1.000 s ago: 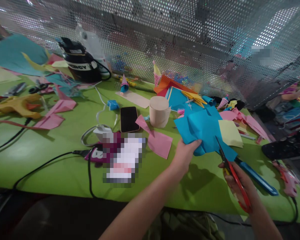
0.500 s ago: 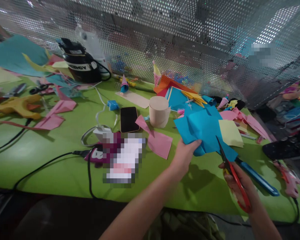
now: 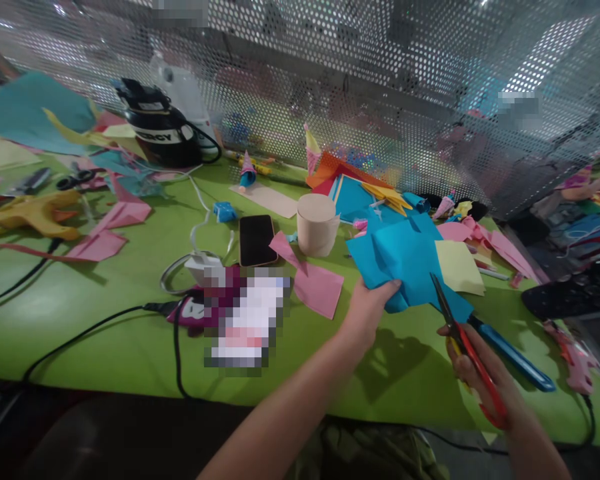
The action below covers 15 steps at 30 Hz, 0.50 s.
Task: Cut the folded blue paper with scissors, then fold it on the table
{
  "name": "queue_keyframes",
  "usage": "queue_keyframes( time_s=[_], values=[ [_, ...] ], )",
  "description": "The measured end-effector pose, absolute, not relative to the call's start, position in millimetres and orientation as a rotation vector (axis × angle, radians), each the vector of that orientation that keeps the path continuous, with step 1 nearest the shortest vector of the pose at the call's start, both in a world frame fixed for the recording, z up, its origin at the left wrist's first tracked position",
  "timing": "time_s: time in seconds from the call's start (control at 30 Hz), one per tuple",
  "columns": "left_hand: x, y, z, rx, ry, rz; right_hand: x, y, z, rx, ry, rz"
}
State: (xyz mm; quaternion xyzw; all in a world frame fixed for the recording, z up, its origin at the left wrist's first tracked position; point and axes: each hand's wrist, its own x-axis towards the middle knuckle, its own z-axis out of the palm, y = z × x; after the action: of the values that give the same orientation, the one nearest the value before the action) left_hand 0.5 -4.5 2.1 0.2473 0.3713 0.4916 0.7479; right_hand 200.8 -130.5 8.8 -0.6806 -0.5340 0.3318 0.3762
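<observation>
My left hand (image 3: 367, 310) pinches the lower left edge of a creased sheet of blue paper (image 3: 405, 257), thumb on top. My right hand (image 3: 480, 373) is wrapped round the handles of red-and-yellow scissors (image 3: 473, 357). The dark blades point up and left and lie over the right part of the blue sheet; whether they touch its edge I cannot tell. Below the sheet's right corner, a blue-handled tool (image 3: 515, 357) rests on the table behind my right hand. A pale yellow paper piece (image 3: 459, 268) lies beside the sheet.
On the green table (image 3: 105, 340) stand a beige paper roll (image 3: 317, 230) and a black jug (image 3: 165, 130). A phone (image 3: 257, 240), a pink paper scrap (image 3: 317, 290), a yellow glue gun (image 3: 35, 215) and a pink glue gun (image 3: 575, 363) lie around. Black cords cross the front left.
The scissors' handles have come closer together in my right hand, and the blades look more closed. My left hand and the blue paper stay nearly in place.
</observation>
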Motion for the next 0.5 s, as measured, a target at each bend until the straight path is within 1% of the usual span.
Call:
queue_keyframes(
  time_s=[0.5],
  values=[
    [2.9,-3.8,-3.9,0.554,0.839,1.059,191.1,-126.3,12.0,-1.717,-1.297,0.892]
  ],
)
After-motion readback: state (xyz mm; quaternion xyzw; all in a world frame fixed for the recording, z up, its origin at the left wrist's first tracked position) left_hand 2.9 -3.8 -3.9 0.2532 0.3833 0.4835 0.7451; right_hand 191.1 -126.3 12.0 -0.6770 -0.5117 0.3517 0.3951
